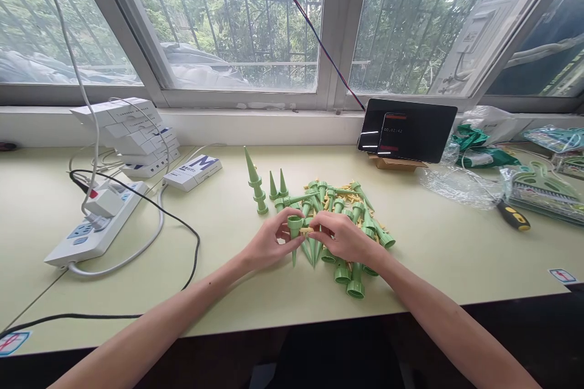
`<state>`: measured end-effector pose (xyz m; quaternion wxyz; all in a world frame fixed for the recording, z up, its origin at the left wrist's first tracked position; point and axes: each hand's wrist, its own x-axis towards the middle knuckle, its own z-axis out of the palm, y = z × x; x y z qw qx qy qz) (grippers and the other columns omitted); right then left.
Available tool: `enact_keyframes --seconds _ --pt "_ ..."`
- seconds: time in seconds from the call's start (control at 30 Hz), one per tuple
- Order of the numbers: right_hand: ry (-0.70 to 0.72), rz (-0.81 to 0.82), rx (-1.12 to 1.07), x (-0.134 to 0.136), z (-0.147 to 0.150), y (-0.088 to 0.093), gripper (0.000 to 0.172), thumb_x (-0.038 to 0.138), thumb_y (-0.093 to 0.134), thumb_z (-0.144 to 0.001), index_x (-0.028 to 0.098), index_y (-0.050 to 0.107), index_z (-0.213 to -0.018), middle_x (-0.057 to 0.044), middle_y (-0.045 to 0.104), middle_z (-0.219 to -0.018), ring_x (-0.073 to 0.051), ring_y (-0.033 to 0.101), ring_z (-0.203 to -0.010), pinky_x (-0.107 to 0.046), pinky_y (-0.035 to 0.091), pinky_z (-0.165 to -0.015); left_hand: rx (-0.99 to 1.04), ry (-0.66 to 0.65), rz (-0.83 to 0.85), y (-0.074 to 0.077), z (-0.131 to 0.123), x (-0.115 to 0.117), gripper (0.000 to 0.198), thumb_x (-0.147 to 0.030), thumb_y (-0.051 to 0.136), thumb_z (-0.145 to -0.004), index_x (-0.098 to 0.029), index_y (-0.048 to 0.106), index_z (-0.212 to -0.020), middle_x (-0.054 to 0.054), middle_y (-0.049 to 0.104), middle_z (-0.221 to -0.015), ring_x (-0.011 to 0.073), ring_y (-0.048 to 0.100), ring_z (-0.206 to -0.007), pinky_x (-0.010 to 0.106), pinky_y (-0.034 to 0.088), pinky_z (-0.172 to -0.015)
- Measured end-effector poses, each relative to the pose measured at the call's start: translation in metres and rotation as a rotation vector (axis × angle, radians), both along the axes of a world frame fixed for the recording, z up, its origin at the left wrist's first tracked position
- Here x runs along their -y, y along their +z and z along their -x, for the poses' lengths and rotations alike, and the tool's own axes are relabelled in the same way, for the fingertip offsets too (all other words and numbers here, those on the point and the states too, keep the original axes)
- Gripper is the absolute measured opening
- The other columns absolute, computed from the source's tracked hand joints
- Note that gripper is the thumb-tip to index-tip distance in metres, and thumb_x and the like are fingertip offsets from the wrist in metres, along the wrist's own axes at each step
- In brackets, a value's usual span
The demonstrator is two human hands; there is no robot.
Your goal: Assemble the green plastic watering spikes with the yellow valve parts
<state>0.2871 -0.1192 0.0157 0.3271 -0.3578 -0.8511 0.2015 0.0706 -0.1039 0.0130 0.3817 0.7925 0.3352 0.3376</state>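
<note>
A green plastic plant watering spike (294, 226), tip down and socket up, is pinched between the thumb and fingers of my left hand (272, 238). My right hand (340, 234) grips a small yellow valve piece (306, 231) at the side of that spike; whether it sits in the spike's hole I cannot tell. Beneath and beyond both hands spreads a heap of green spikes (356, 282) with yellow pieces among them. Left of the heap stands an upright stack of nested spikes (255, 185), with two more pointed spikes (281, 182) next to it.
A power strip (98, 225) with cables and white boxes (194, 171) occupy the left side. At the back a tablet (410, 130) leans on a cardboard stand. Plastic wrapping (469, 185), a yellow-black screwdriver handle (514, 216) and a bagged green brush (538, 182) lie right.
</note>
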Motion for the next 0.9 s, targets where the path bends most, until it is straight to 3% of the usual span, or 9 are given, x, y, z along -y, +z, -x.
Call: enact_keyframes --seconds 0.27,0.57,0.9 --pt "0.023 -0.042 0.069 -0.002 0.0002 -0.0018 0.03 0.029 0.043 -0.102 0.017 0.058 -0.079 -0.002 0.055 -0.069 -0.013 0.046 -0.061 -0.026 0.035 -0.058 -0.016 -0.003 0.006 -0.0015 -0.0005 0.0007 0.033 -0.035 0.061 -0.087 -0.021 0.052 -0.115 -0.004 0.05 -0.072 0.0073 0.046 -0.054 0.024 0.052 -0.056" --pt "0.002 0.003 -0.009 -0.0001 -0.0009 -0.0011 0.014 0.031 0.053 -0.097 0.018 0.058 -0.094 -0.003 0.061 -0.083 -0.013 0.051 -0.065 -0.025 0.039 -0.06 -0.005 0.003 0.012 -0.0001 -0.0004 -0.0001 0.035 -0.036 0.062 -0.087 -0.021 0.052 -0.117 -0.003 0.053 -0.076 0.0079 0.048 -0.055 0.024 0.051 -0.055" --pt "0.028 -0.009 0.058 -0.0013 -0.0003 -0.0018 0.023 0.026 0.044 -0.1 0.017 0.055 -0.082 -0.001 0.055 -0.073 -0.013 0.046 -0.063 -0.025 0.035 -0.059 -0.072 -0.013 -0.017 -0.0053 0.0012 -0.001 0.034 -0.036 0.059 -0.088 -0.021 0.051 -0.118 -0.004 0.051 -0.073 0.0093 0.048 -0.057 0.027 0.052 -0.061"
